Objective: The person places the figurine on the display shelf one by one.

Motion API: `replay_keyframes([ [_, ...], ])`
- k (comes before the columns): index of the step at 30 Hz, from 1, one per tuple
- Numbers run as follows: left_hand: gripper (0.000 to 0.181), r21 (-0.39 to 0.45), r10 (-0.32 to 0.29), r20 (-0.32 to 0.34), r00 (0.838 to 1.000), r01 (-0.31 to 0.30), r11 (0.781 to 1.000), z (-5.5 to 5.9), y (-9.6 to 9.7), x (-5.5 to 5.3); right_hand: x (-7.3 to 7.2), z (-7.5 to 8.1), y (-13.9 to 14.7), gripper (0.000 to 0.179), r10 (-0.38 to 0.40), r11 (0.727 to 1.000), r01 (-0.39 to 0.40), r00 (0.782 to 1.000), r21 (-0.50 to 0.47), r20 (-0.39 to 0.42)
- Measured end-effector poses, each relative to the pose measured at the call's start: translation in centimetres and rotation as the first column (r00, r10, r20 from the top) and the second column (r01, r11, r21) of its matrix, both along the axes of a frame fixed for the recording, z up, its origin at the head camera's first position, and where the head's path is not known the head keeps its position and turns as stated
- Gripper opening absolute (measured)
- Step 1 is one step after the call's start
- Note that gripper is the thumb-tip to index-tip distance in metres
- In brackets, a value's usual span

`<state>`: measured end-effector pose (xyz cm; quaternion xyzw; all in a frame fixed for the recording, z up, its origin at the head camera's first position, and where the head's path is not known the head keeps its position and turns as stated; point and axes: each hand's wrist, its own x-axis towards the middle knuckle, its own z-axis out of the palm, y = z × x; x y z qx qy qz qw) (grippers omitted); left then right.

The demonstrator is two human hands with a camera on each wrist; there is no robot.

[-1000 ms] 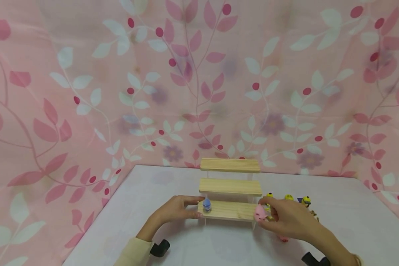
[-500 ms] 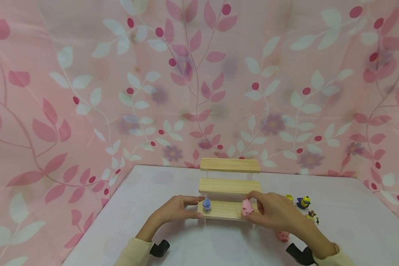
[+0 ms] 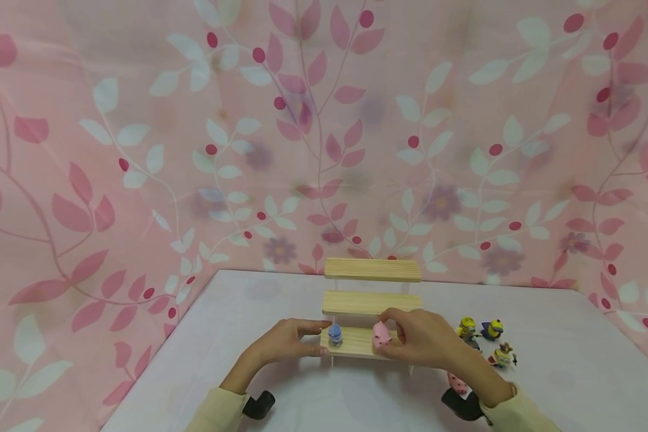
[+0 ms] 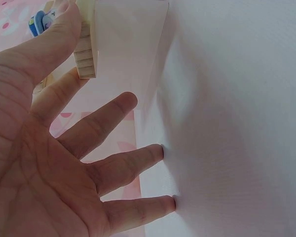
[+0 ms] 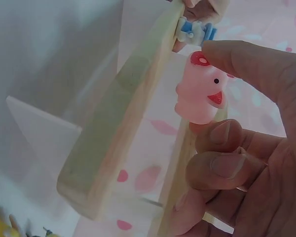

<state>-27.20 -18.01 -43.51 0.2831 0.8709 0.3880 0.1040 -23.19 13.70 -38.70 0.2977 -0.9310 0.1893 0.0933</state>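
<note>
A three-step wooden display shelf [image 3: 359,348] with clear supports stands on the table. My left hand [image 3: 285,341] pinches the left end of its lowest step, thumb at the front and index finger behind; in the left wrist view the other fingers are spread. A blue-capped figurine [image 3: 335,335] stands on that step close to the left fingertips. My right hand [image 3: 429,339] holds a pink toy pig [image 3: 381,336] between thumb and fingers at the lowest step. In the right wrist view the pig [image 5: 200,91] shows red ears or nose; I cannot tell whether it touches the wood.
Several yellow minion figurines [image 3: 492,329] stand on the white table [image 3: 545,336] right of the shelf. Another pink toy pig [image 3: 456,384] is partly hidden by the right wrist's black camera [image 3: 461,405]. A pink floral cloth [image 3: 324,150] hangs behind.
My right hand has carried the pink pig leftward from the right end of the lowest step to near its middle. The left hand and the blue-capped figurine have stayed put.
</note>
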Motion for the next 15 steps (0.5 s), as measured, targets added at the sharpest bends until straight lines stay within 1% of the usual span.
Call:
replay_keyframes([
  [3,0.057,0.003,0.001,-0.004,1.0,-0.001,1.0,-0.1,-0.1,0.0,-0.2,-0.1,-0.5,0.044,0.012,1.0,-0.012,1.0,-0.004,0.017],
  [8,0.057,0.01,-0.003,-0.004,1.0,0.003,1.0,-0.2,-0.1,-0.1,-0.5,-0.4,-1.2,0.043,-0.001,1.0,-0.001,0.999,0.023,0.046],
  [15,0.057,0.005,-0.006,-0.008,1.0,0.007,1.0,-0.2,0.0,-0.1,-0.9,-1.1,-1.6,0.042,0.015,0.999,-0.017,0.999,0.045,0.029],
])
